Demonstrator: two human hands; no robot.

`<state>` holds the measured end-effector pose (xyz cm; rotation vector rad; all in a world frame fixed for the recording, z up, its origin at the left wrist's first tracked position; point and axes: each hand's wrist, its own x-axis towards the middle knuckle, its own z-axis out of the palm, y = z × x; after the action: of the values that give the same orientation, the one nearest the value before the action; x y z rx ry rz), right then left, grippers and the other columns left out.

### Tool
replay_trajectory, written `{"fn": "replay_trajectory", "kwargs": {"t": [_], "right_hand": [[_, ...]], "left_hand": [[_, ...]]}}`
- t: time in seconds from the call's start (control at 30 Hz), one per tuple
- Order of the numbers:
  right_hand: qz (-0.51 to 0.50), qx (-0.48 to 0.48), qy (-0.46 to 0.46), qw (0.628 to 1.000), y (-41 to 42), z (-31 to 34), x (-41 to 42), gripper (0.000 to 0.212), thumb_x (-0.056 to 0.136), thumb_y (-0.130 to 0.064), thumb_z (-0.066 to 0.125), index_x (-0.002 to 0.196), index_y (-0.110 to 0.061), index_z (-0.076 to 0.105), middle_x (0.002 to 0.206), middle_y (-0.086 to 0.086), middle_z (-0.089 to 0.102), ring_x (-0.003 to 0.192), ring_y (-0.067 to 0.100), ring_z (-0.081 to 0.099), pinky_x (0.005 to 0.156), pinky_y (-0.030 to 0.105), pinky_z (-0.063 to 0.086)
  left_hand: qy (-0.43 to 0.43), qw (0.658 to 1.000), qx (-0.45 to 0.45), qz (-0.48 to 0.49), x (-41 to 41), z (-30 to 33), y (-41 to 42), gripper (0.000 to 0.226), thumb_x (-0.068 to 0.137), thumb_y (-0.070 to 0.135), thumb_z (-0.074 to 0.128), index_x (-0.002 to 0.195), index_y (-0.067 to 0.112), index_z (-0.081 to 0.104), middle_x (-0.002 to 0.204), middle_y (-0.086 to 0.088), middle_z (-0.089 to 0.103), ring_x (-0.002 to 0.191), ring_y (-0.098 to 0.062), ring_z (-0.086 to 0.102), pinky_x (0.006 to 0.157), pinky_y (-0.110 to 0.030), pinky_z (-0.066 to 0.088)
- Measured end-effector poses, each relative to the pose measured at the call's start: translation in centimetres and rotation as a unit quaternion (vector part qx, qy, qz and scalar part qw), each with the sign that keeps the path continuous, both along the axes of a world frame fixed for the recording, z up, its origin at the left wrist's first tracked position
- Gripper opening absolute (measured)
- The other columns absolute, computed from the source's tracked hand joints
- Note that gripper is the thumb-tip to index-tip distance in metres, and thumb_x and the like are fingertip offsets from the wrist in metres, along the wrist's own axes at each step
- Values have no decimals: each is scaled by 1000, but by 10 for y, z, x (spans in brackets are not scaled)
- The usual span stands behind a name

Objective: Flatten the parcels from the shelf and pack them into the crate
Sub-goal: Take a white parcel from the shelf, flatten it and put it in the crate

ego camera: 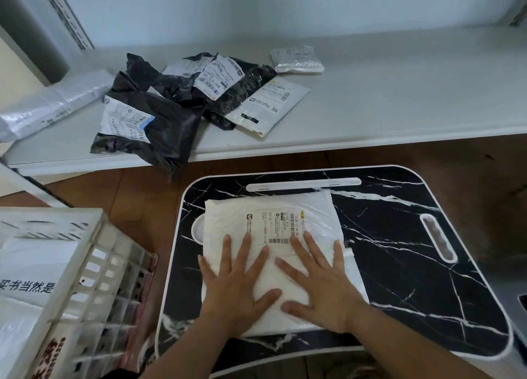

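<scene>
Bare marble tabletop [399, 264] right of the palms, white crate [71, 264] close on the left. Left hand [236, 281] and right hand [319, 281] flat, fingers spread, pressing white parcel [268, 207].

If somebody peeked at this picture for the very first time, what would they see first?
Probably the two hands, left hand and right hand, pressing flat with spread fingers on a white parcel in the middle. It lies on a black marble-patterned lap table. Next, the heap of crumpled black parcels on the pale shelf behind, and the white crate at the left.
</scene>
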<state>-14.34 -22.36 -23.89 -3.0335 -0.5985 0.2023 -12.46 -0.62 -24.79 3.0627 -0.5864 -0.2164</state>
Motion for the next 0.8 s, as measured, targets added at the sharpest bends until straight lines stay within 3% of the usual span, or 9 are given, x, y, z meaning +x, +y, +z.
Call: {"fn": "replay_trajectory", "kwargs": {"t": [0.13,0.27,0.63,0.7,0.8], "right_hand": [[7,4,-6,1000,-15,1,-11,76,84,-83,27,149,-43,26,162,10,10,147,39,6,104,65,9],[6,14,-5,1000,-15,-2,-9,76,84,-83,28,149,-45,26,162,9,7,148,38,1,106,67,6],[-1,55,-2,998,-15,-5,-9,72,85,-82,29,146,-44,33,160,8,18,148,34,10,107,68,10],[-32,63,-12,997,-13,-3,-2,66,88,-78,25,143,-45,37,152,3,36,143,30,26,107,60,15],[-102,62,-64,991,-2,9,30,62,90,-68,26,126,-31,59,110,0,56,105,23,49,89,44,36]], "left_hand": [[8,1000,-11,-3,-1,3,-2,90,77,88,27,151,37,21,161,-1,13,146,-38,10,96,-79,20],[-3,1000,-21,-2,-2,2,-2,86,80,85,24,152,38,16,162,2,7,148,-34,2,102,-76,14],[-14,999,-40,-9,0,3,-3,75,87,76,23,151,37,22,160,1,16,147,-34,10,105,-70,9],[-18,999,-40,0,1,3,-1,69,89,73,21,148,38,29,157,2,27,145,-34,19,107,-67,8],[-43,996,-81,7,17,9,-3,54,93,61,25,130,31,51,130,0,56,123,-32,49,110,-62,21]]}}
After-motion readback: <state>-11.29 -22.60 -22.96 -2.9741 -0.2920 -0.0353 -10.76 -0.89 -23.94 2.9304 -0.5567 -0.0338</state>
